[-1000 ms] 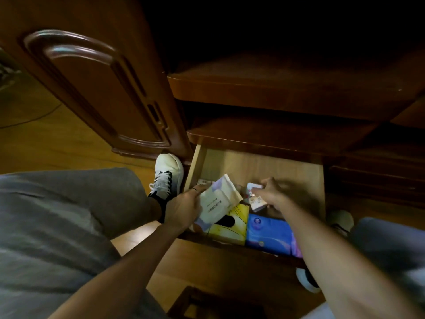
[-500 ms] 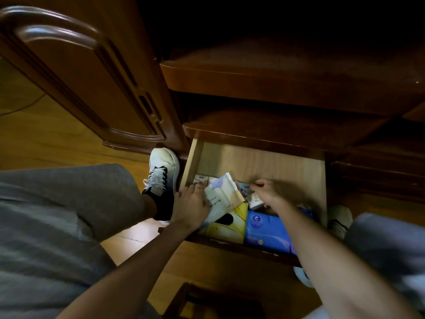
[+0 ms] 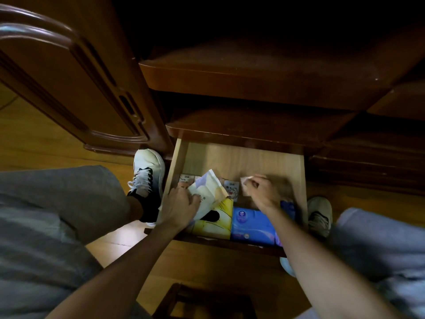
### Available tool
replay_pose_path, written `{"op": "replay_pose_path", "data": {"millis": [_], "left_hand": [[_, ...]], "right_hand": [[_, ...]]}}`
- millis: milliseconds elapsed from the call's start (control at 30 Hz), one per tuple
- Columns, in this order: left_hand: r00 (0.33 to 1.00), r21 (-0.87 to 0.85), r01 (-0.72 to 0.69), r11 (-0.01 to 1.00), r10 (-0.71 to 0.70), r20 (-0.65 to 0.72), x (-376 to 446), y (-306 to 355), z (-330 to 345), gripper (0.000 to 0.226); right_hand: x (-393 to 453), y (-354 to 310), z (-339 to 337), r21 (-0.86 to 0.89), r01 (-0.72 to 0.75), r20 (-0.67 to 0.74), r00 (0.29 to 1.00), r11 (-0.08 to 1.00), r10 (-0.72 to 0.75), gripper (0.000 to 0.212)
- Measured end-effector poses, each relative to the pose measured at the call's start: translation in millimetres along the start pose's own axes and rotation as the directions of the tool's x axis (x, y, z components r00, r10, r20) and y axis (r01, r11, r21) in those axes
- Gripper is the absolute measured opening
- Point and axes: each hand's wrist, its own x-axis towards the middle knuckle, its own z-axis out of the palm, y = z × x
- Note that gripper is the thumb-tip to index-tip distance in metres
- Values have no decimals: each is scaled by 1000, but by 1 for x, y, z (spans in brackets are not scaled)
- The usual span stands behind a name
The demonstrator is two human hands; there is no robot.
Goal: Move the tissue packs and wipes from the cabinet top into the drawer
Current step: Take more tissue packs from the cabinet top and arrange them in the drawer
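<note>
The open wooden drawer [image 3: 243, 157] sits low in the cabinet. My left hand [image 3: 181, 207] grips a white and lilac wipes pack [image 3: 210, 192], tilted over a yellow tissue pack [image 3: 217, 221] at the drawer's front left. A blue tissue pack [image 3: 251, 224] lies beside the yellow one, partly under my right forearm. My right hand [image 3: 262, 192] pinches a small pocket tissue pack [image 3: 245, 183] over the drawer's middle right. Small printed pocket packs [image 3: 231, 187] lie behind the wipes.
An open cabinet door [image 3: 69, 84] stands at the left. Shelves [image 3: 253, 74] overhang the drawer. My knees in grey trousers flank the drawer, with a white shoe [image 3: 147, 173] at its left and another [image 3: 319, 215] at its right. A dark stool frame [image 3: 202, 300] is below.
My right hand has shifted right with the small pack. My left hand has pressed the wipes pack lower onto the yellow pack. The view has moved closer.
</note>
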Motion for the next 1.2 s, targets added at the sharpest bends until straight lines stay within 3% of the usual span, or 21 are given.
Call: {"op": "replay_pose_path", "data": {"millis": [67, 167, 267, 333, 467, 600, 700, 767, 833, 900, 933, 1000, 1067, 1133, 1200], "left_hand": [[1000, -4, -4, 1000, 4, 0, 0, -2, 0, 33], [1000, -5, -8, 1000, 8, 1, -1, -5, 1, 33], [1000, -33, 4, 999, -4, -3, -3, -8, 1, 34], [1000, -55, 28, 998, -29, -4, -5, -8, 0, 33], [998, -100, 65, 993, -66, -5, -5, -9, -2, 22], [998, -105, 65, 992, -67, -8, -4, -9, 0, 22], [994, -139, 104, 985, -106, -11, -3, -8, 1, 24], [987, -221, 163, 961, -161, 28, -1, -4, 2, 23], [967, -371, 254, 893, -237, 93, 2, 4, 2, 22], [944, -535, 327, 779, -298, 144, 7, 16, 1, 20], [937, -596, 343, 726, -309, 162, 10, 23, 1, 19], [924, -677, 374, 633, -313, 218, 15, 35, 0, 19], [900, -721, 432, 542, -314, 303, 17, 43, 0, 17], [865, -722, 500, 478, -314, 392, 16, 46, 1, 21], [857, -690, 515, 508, -308, 413, 12, 48, 2, 28]], "right_hand": [[0, 5, 2, -111, -20, 20, 1000, 994, 23, 20], [2, 7, 2, -254, -92, 10, 995, 963, 97, 42], [9, 8, 2, -349, -21, 131, 989, 937, 71, 64], [10, 9, 4, -398, -4, 161, 984, 917, 75, 61], [4, 9, 9, -442, -94, 86, 985, 892, 147, 53], [7, 8, 16, -314, -157, 125, 971, 936, 205, 54], [5, 5, 15, -276, -101, 180, 971, 956, 155, 50], [1, 2, 11, -318, -62, 183, 975, 946, 125, 52], [-1, -5, 2, -403, -51, 78, 993, 914, 90, 52], [-1, -17, -9, -242, -68, 17, 997, 968, 74, 53], [-2, -24, -14, -18, -97, 77, 992, 995, 98, 54], [-9, -40, -27, 407, -267, 376, 920, 874, 105, 55], [-19, -50, -33, 461, -366, 576, 816, 808, 41, 54], [-24, -53, -31, 454, -389, 619, 785, 801, 31, 53], [-28, -53, -29, 453, -412, 649, 760, 791, 24, 51]]}}
